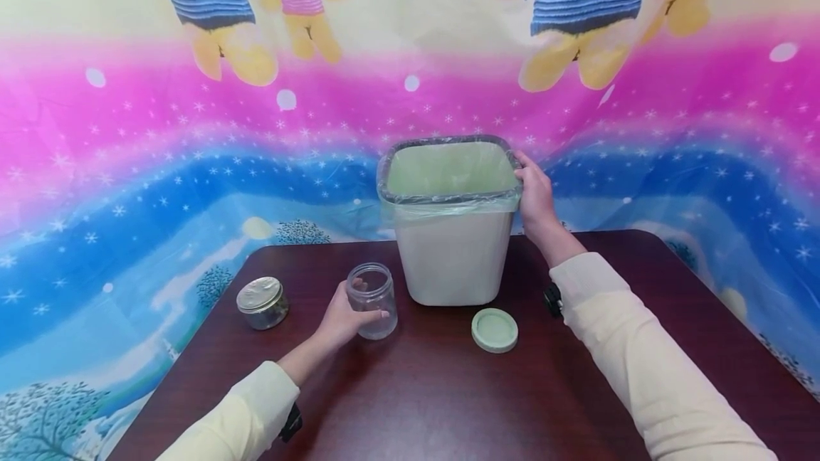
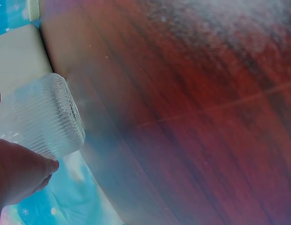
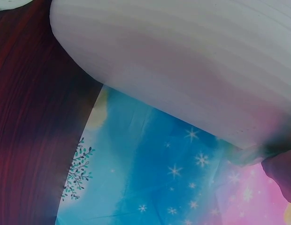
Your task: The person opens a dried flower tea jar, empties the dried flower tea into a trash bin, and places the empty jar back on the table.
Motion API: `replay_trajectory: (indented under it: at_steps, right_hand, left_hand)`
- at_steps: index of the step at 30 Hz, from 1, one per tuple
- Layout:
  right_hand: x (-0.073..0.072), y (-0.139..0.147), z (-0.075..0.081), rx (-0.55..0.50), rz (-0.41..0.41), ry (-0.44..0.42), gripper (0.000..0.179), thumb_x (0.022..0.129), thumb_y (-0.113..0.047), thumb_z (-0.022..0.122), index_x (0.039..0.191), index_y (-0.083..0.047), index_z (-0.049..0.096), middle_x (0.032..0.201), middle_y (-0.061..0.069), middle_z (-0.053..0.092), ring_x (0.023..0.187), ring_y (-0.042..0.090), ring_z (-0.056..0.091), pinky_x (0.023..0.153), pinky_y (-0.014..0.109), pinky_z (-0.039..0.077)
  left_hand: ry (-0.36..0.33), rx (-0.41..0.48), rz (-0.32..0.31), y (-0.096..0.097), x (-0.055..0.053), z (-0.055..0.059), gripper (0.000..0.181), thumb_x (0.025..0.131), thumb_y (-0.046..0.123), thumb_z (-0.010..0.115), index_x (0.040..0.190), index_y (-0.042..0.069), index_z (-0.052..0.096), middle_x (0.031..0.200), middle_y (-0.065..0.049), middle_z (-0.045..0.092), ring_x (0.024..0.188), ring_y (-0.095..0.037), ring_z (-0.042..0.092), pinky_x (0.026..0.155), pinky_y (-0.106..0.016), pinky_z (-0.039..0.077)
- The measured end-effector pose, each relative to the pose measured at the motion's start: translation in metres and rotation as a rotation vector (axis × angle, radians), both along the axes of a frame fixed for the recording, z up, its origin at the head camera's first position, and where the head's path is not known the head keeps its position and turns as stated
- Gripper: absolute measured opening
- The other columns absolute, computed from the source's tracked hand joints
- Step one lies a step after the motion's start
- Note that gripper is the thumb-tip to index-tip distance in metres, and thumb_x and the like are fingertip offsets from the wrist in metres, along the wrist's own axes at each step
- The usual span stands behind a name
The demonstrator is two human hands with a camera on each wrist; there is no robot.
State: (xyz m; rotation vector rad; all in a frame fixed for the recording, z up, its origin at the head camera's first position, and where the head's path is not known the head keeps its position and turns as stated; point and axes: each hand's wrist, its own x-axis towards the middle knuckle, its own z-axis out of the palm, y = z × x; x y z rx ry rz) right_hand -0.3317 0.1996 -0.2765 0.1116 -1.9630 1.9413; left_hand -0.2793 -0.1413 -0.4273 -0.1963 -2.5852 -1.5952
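A white bin (image 1: 455, 255) stands at the far part of the dark reddish-brown tabletop (image 1: 410, 390), its mouth facing up and a translucent bag (image 1: 448, 200) folded over its rim. The person's right hand (image 1: 537, 194) grips that rim on the bin's right side, fingers closed at the edge. The left hand (image 1: 341, 317) is clamped round a clear glass jar (image 1: 379, 297), thumb across the near side. The jar is to the left of the bin and slightly nearer the person, open mouth upward; whether its base touches the tabletop cannot be told. The left wrist view shows fine vertical ribs on the glass. Just in front of the bin, toward its right, lies a round pale green lid (image 1: 495, 331). Farther left of the bin, past the jar, sits a short tin (image 1: 264, 304) with a silvery top. Behind the bin hangs a colourful cloth (image 1: 333, 105) printed with bears and snowflakes.
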Motion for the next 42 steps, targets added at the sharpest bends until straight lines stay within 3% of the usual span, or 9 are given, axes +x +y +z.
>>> replay_trajectory:
  at_steps: [12, 23, 33, 42]
  right_hand:
    - [0.0, -0.002, 0.002, 0.002, -0.006, 0.006, 0.053, 0.098, -0.012, 0.029, 0.151, -0.013, 0.035, 0.158, 0.0, 0.024, 0.145, 0.018, 0.013, 0.116, 0.041, 0.01]
    - [0.0, -0.003, 0.002, -0.005, -0.008, 0.011, 0.053, 0.098, -0.011, 0.029, 0.151, -0.013, 0.036, 0.158, 0.001, 0.024, 0.145, 0.018, 0.014, 0.116, 0.039, 0.011]
    - [0.001, -0.003, 0.001, 0.011, -0.008, -0.003, 0.054, 0.098, -0.012, 0.028, 0.151, -0.014, 0.035, 0.158, -0.001, 0.024, 0.145, 0.017, 0.012, 0.116, 0.042, 0.01]
    - [0.001, -0.002, 0.001, 0.019, -0.009, 0.001, 0.053, 0.099, -0.011, 0.027, 0.152, -0.015, 0.034, 0.159, -0.001, 0.023, 0.145, 0.017, 0.012, 0.116, 0.041, 0.009]
  left_hand:
    - [-0.003, 0.022, -0.015, -0.002, -0.003, -0.007, 0.092, 0.071, 0.022, 0.088, 0.141, -0.001, 0.034, 0.135, -0.018, 0.048, 0.124, -0.032, 0.046, 0.101, -0.051, 0.039]
    - [-0.01, 0.002, -0.019, -0.002, -0.004, -0.006, 0.092, 0.071, 0.026, 0.088, 0.141, 0.002, 0.033, 0.136, -0.018, 0.047, 0.124, -0.032, 0.046, 0.101, -0.052, 0.039]
    - [-0.048, 0.054, -0.058, -0.012, -0.001, 0.0, 0.095, 0.073, 0.022, 0.086, 0.145, 0.002, 0.028, 0.139, -0.02, 0.044, 0.13, -0.034, 0.042, 0.105, -0.052, 0.035]
    - [-0.005, 0.069, -0.088, -0.022, 0.002, 0.016, 0.097, 0.075, 0.019, 0.085, 0.147, 0.0, 0.024, 0.149, -0.024, 0.034, 0.138, -0.037, 0.031, 0.112, -0.048, 0.026]
